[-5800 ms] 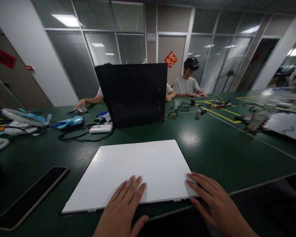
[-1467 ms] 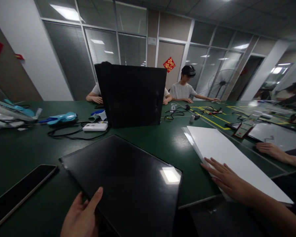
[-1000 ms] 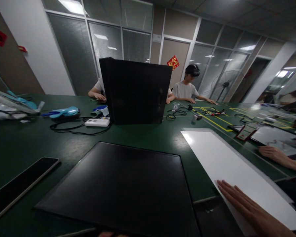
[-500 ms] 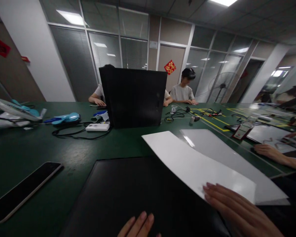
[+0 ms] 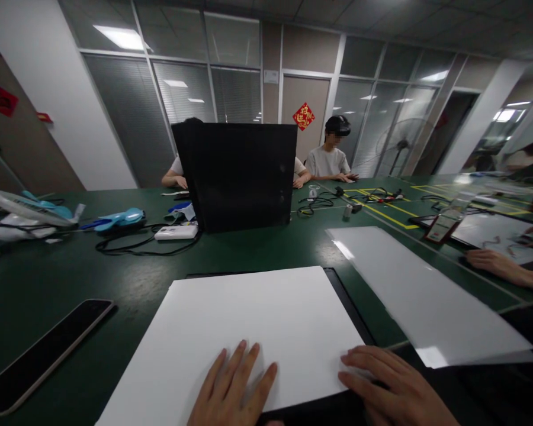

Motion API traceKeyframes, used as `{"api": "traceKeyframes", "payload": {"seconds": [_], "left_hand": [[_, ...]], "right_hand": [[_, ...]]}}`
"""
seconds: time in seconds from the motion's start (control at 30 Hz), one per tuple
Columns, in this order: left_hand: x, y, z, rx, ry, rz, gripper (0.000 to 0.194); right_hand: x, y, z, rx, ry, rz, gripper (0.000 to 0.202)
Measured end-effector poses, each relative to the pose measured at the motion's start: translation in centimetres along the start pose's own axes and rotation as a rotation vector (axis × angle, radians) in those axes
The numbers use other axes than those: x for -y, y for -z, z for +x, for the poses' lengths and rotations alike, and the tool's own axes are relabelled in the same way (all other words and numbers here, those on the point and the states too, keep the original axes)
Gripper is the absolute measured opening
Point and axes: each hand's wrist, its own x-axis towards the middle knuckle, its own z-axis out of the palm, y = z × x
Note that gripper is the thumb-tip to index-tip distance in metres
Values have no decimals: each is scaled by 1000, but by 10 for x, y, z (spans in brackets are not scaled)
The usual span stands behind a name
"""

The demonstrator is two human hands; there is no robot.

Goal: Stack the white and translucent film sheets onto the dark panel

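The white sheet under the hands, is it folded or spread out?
Spread out: the white sheet lies flat over the black panel, with no fold showing.

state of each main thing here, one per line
White sheet, flat, covering most of black panel
Black panel, flat, right edge exposed
Translucent sheets, flat, overhanging the table
Smartphone, flat, screen dark
Tall black board, standing
Black cable, loosely looped
Left hand, fingers spread
Right hand, fingertips on sheet

On the door (image 5: 313, 93), a red diamond sign (image 5: 304, 116) is marked in gold, apparently with 招财进宝; the white wall plate (image 5: 270, 77) cannot be read.
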Motion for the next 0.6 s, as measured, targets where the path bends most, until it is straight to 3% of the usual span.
{"api": "traceKeyframes", "payload": {"seconds": [0.17, 0.37, 0.5, 0.6], "left_hand": [[0, -2, 13, 57, 31, 36, 78], [-5, -9, 22, 123, 33, -85, 85], [-4, -11, 21, 206, 52, -169, 88], [-4, -6, 22, 242, 58, -213, 89]], "right_hand": [[-4, 1, -2, -58, 17, -155, 49], [-14, 4, -14, -41, -44, -112, 48], [-39, 9, -46, -7, -236, -179, 63], [-67, 9, -82, 76, -383, -257, 87]]}}
